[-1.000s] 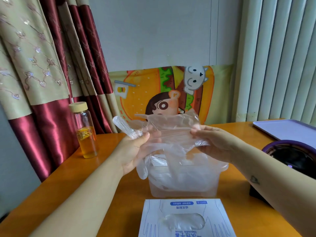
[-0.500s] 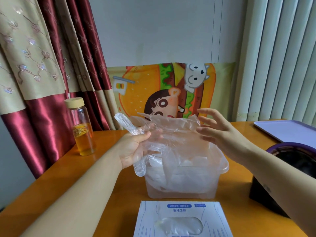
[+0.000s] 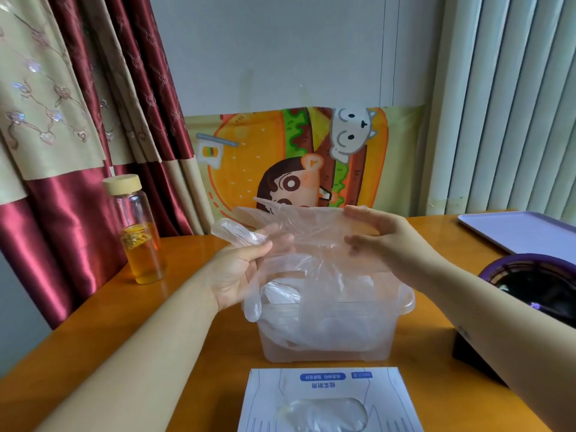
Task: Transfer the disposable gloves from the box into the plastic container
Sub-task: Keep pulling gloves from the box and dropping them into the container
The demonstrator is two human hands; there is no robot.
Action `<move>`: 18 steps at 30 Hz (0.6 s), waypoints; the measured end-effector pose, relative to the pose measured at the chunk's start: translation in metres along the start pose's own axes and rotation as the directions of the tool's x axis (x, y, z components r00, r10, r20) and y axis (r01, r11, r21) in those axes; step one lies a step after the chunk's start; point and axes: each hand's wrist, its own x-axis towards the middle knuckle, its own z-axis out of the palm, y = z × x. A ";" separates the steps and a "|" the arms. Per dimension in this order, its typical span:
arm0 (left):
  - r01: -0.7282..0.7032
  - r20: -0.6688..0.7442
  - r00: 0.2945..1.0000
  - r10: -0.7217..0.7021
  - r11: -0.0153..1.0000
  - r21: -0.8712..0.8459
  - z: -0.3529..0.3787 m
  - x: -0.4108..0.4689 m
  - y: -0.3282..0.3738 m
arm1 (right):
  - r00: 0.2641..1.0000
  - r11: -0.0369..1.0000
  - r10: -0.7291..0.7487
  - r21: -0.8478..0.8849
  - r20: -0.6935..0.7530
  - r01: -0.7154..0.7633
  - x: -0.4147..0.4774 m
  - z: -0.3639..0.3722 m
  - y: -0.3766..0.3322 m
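Two hands stretch clear gloves [image 3: 311, 232] between them. Left hand [image 3: 237, 272]: thumb and fingers pinch left end. Right hand [image 3: 386, 244]: fingers curled on top right edge.

Best, I judge: lower both hands together, gather film inward, tuck loose end dangling below left palm inside rim before release.

Plastic container [image 3: 408, 302] sits directly beneath fingers, already holding gloves. Box [image 3: 330, 397] lies on desk [image 3: 224, 363], nearer than fingers, gloves showing in opening.

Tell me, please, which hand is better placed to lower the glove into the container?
Probably the right hand: it pinches the glove directly above the open container. The left hand grips the glove too, but sits off to the side, near the left rim.
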 end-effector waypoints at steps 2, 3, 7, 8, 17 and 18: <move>0.019 -0.065 0.998 -0.019 1.000 -0.005 -0.005 -0.002 -0.002 | 1.000 0.987 -0.011 -0.162 0.023 0.015 0.001 0.000 0.002; 0.023 -0.131 0.991 -0.019 0.999 0.027 -0.008 -0.003 -0.001 | 0.999 0.973 0.003 -0.232 0.052 0.009 0.002 -0.001 0.004; -0.035 -0.507 0.829 0.236 0.927 0.374 -0.028 0.000 0.007 | 0.978 0.858 0.114 -0.513 0.172 -0.010 0.005 0.000 0.012; -0.054 -0.519 0.765 0.382 0.840 0.540 -0.030 0.001 0.011 | 0.968 0.822 0.145 -0.569 0.203 -0.004 0.005 0.001 0.015; -0.130 0.079 0.972 -0.220 -0.227 0.965 0.041 0.033 0.016 | 0.887 0.434 0.327 -0.886 0.325 0.165 0.015 0.013 0.022; -0.096 0.002 0.948 -0.319 -0.280 0.955 0.044 0.039 0.012 | 0.874 0.381 0.357 -0.905 0.331 0.187 0.017 0.015 0.023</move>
